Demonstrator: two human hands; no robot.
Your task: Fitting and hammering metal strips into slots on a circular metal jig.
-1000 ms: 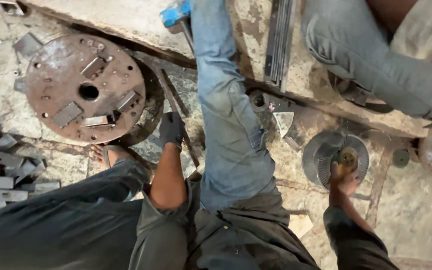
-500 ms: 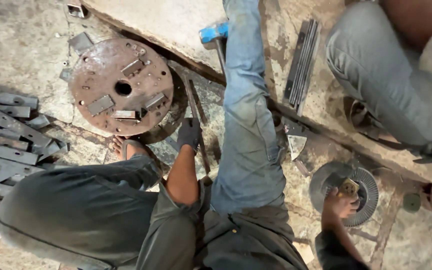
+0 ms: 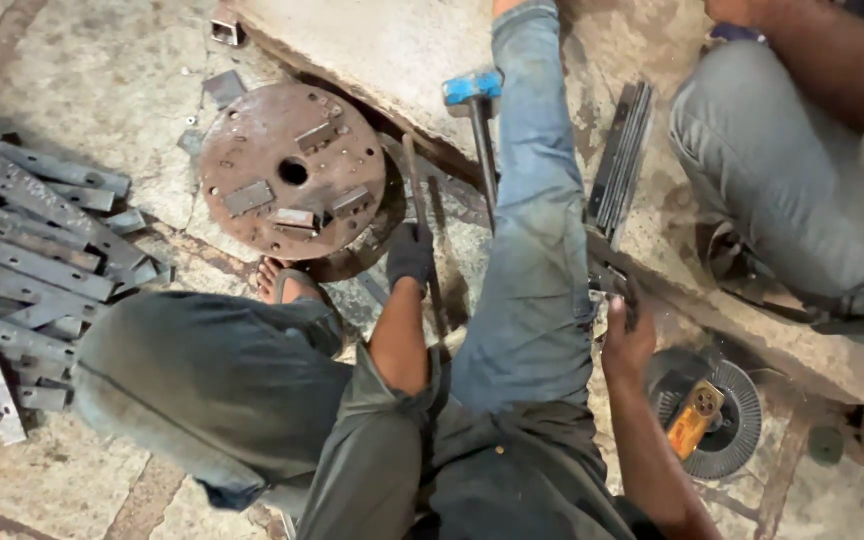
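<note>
The rusty round plate point(image 3: 292, 172) lies flat on the floor point(image 3: 102, 70) with several small rectangular metal blocks sitting on its face around a centre hole, and it serves here as the landmark. Judging by how things lie, the work looks to be at an early or middle stage: a heap of grey flat bars point(image 3: 22, 270) rests to the left of the plate, seemingly unused, and a second bundle of dark strips point(image 3: 620, 160) lies well to the right of it on the raised concrete slab point(image 3: 382, 45), beyond the outstretched jeans leg. A blue-headed hammer point(image 3: 474, 110) lies just right of the plate, untouched by either hand. The left hand point(image 3: 411, 255), in a dark glove, is just below the plate's lower right edge; its forearm runs straight out from the bent knee, and its grip is closed around a thin metal rod point(image 3: 422, 225) that slants up along the plate's right rim. The right hand point(image 3: 627, 335), bare, is raised well to the right of the plate, arm reaching forward, fingers curled on a small dark piece point(image 3: 612, 282) whose kind cannot be made out. Right of and below that hand a ribbed grey disc point(image 3: 717, 405) carries a yellow block. Another person's legs sit farther right.
</note>
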